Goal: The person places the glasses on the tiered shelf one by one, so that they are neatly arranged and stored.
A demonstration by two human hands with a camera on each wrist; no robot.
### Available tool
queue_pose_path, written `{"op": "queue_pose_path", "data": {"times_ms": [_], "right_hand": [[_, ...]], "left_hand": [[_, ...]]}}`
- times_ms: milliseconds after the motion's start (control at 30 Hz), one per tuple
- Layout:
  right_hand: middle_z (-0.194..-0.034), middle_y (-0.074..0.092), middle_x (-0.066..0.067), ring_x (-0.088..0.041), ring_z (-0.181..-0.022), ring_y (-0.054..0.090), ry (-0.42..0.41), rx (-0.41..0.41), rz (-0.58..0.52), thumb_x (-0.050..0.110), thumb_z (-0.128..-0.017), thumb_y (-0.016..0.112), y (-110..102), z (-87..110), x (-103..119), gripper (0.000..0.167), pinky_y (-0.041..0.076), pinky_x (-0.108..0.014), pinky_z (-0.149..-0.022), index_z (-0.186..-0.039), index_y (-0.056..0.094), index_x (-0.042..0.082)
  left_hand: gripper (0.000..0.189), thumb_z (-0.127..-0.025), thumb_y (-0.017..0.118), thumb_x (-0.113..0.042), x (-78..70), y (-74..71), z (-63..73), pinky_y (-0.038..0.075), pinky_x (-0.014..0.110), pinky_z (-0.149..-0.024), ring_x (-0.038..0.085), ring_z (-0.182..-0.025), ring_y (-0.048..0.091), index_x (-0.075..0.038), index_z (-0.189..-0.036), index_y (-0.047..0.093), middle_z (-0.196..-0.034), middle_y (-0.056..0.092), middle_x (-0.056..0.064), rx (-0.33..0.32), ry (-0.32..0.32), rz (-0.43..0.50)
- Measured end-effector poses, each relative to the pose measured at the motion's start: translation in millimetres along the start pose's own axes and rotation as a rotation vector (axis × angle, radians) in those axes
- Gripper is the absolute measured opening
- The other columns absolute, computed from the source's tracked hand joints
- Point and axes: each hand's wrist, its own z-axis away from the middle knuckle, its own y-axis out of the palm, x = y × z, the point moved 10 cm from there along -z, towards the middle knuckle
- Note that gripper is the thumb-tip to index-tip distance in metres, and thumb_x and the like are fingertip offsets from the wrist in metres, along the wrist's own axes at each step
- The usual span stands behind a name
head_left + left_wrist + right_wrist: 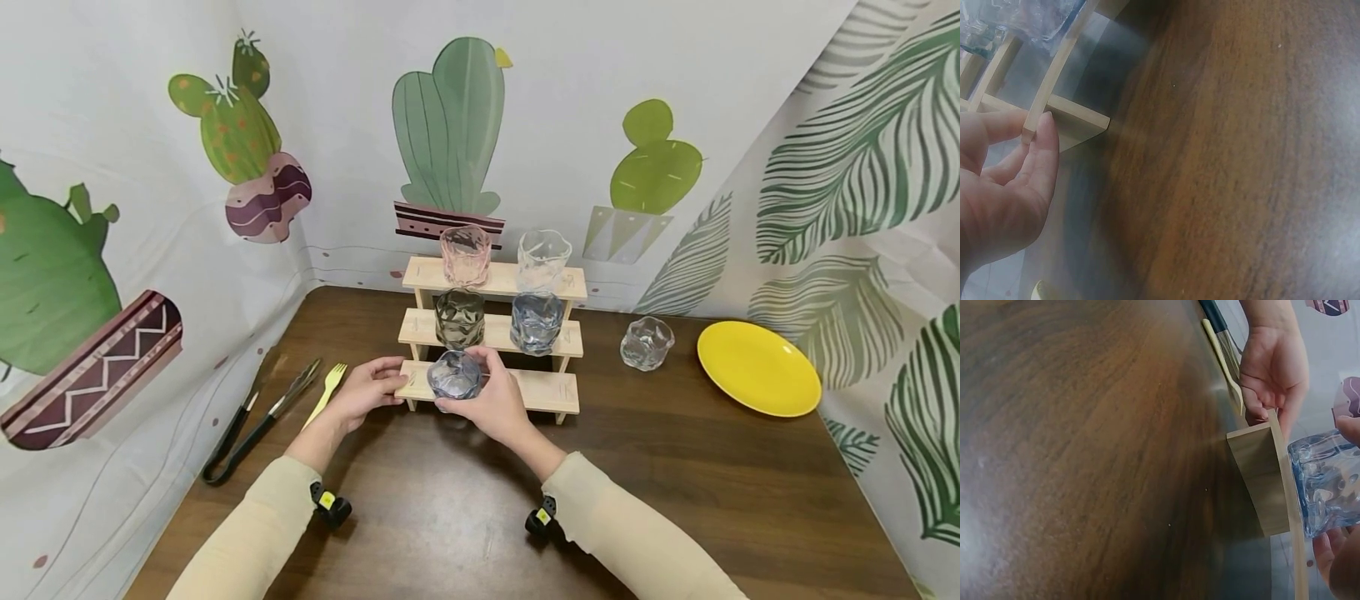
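A three-step wooden stand (543,390) is in the middle of the head view. My right hand (501,402) grips a bluish glass (453,375) at the left part of the lowest step. In the right wrist view the base of this glass (1319,487) is at the step's surface. My left hand (1007,181) pinches the left end of the lowest step (1054,81) between thumb and fingers. On the middle step stand a dark olive glass (460,318) and a blue glass (537,322). A pink glass (466,256) and a clear glass (543,259) occupy the top step.
Right of the stand is another clear glass (647,342), then a yellow plate (759,368) near the table's right edge. Tongs with black handles (258,429) and a yellow fork (327,390) lie at the left. A cactus-print cloth (345,167) hangs behind the brown table (450,517).
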Motion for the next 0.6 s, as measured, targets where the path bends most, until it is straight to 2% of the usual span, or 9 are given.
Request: {"op": "queue_pose_path", "data": {"times_ms": [200,600], "right_hand": [[-0.124,0.066,-0.004,-0.019,-0.108,0.064,0.012,0.008,-0.015,0.031,-0.066,0.101,3.2,0.2,0.3,0.085,0.056,-0.036,-0.09,-0.135,0.053,0.015],[-0.131,0.062,-0.006,-0.02,-0.115,0.062,0.042,0.051,-0.043,0.03,-0.071,0.099,7.5,1.3,0.3,0.087,0.054,-0.038,-0.097,-0.14,0.048,0.015]], "left_hand": [[0.057,-0.102,0.064,-0.005,0.6,0.1,-1.3,0.061,0.027,-0.073,0.014,-0.087,0.066,0.01,-0.151,0.041,-0.127,0.058,0.025,-0.002,0.004,-0.001],[0.056,-0.102,0.063,-0.004,-0.3,0.4,0.6,0.06,0.026,-0.073,0.014,-0.087,0.066,0.01,-0.151,0.041,-0.126,0.058,0.024,-0.007,0.001,0.003]]}}
